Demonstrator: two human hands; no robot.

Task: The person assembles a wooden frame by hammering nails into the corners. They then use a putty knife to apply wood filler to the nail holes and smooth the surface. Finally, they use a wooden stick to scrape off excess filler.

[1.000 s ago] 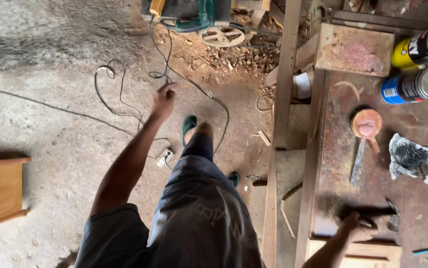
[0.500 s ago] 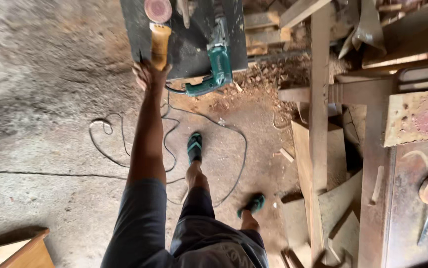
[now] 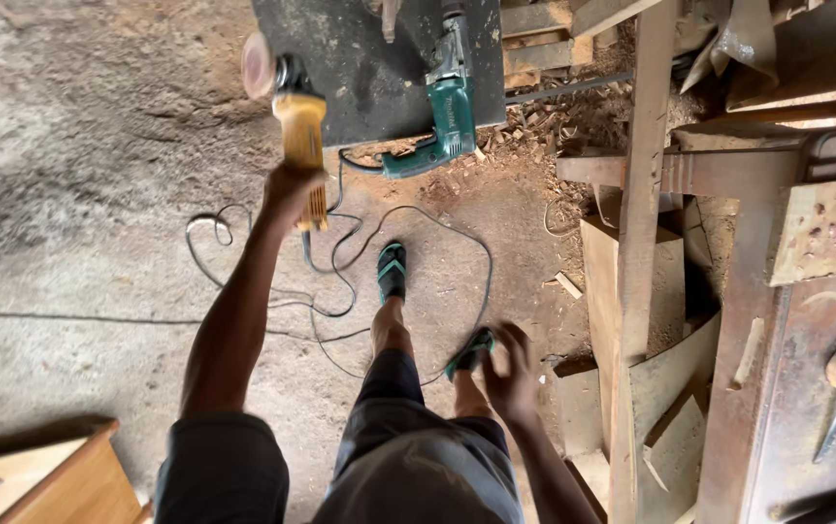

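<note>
The left hand was closed around the rear grip of a yellow angle grinder, held out over the near edge of a dark board; its pink sanding disc sat past the board's left edge. A green power drill lay on the board just right of the grinder. Black cords looped across the concrete floor below, around the sandalled feet. The right hand hung empty, fingers loosely open. Timber frames crowded the right; the floor lay open to the left.
</note>
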